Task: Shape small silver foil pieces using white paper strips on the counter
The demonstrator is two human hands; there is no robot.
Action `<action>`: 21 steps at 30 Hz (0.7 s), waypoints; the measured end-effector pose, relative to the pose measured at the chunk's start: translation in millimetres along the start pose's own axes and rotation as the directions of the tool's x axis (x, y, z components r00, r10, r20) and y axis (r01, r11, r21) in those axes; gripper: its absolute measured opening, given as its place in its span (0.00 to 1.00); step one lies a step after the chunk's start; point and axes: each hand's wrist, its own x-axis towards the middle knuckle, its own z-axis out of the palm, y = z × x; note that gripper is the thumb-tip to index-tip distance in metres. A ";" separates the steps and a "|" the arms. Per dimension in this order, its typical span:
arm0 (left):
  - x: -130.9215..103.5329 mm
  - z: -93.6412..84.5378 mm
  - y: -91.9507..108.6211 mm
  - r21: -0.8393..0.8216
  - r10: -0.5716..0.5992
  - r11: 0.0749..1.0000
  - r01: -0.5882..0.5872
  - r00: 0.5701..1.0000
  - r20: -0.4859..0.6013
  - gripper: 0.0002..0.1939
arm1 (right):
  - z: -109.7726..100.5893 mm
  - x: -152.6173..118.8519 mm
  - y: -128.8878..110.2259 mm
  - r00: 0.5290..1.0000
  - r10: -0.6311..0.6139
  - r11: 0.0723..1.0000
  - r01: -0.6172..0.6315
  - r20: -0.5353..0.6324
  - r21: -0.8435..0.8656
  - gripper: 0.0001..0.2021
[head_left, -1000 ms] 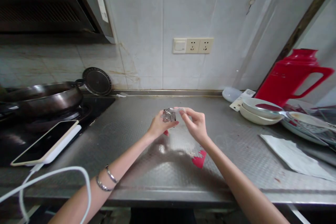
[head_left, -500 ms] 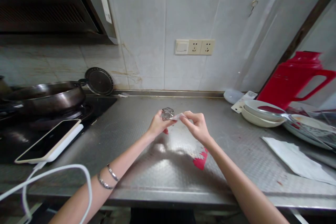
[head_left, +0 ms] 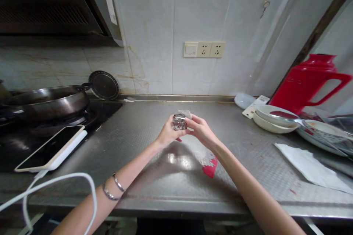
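A small, shiny grey faceted object (head_left: 179, 122), glass-like or metallic, is held just above the metal counter between my hands. My left hand (head_left: 166, 133) is closed around its left side. With its fingers on the right side of that object, my right hand (head_left: 202, 129) is closed on a small thin white piece (head_left: 185, 112), perhaps paper or tissue, which shows behind the fingertips. A bit of red shows under my left hand. Nearer me, a torn-looking red patch (head_left: 210, 169) lies on the counter beside my right forearm.
On the left, a phone (head_left: 51, 147) with a white cable lies by the stove, where a steel pan (head_left: 55, 101) stands. A black round lid (head_left: 104, 85) leans at the wall. To the right are stacked bowls (head_left: 271, 125), a red thermos jug (head_left: 306, 84) and a white napkin (head_left: 311, 165).
My right hand has moved in against the grey object, and the white piece has shifted from in front of it to behind it. The object has turned and moved slightly right.
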 end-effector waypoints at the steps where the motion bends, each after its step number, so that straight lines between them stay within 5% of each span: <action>1: 0.1 0.3 -0.1 -0.003 -0.008 1.000 0.008 1.000 -0.002 0.35 | 1.0 -1.3 -0.5 1.000 0.006 1.000 -0.006 0.029 0.010 0.19; 6: 0.8 1.2 -3.3 -0.023 -0.034 0.999 0.036 0.998 0.060 0.38 | 0.7 -2.5 -1.8 1.000 -0.020 0.999 0.020 -0.007 -0.051 0.22; 9: 1.5 -2.0 -6.2 0.007 0.050 0.999 -0.052 0.983 0.176 0.50 | -2.4 -1.4 -3.7 0.998 0.024 0.997 -0.028 -0.061 -0.072 0.20; 14: 1.5 -12.9 -6.3 0.317 0.170 0.927 -0.199 0.979 0.117 0.65 | -4.8 0.0 -3.0 0.992 0.116 0.993 -0.115 -0.053 0.012 0.17; 21: 1.5 -12.3 -5.2 0.382 0.246 0.883 -0.273 0.962 0.117 0.49 | -1.9 3.3 4.4 0.971 0.210 0.975 -0.199 -0.114 0.101 0.21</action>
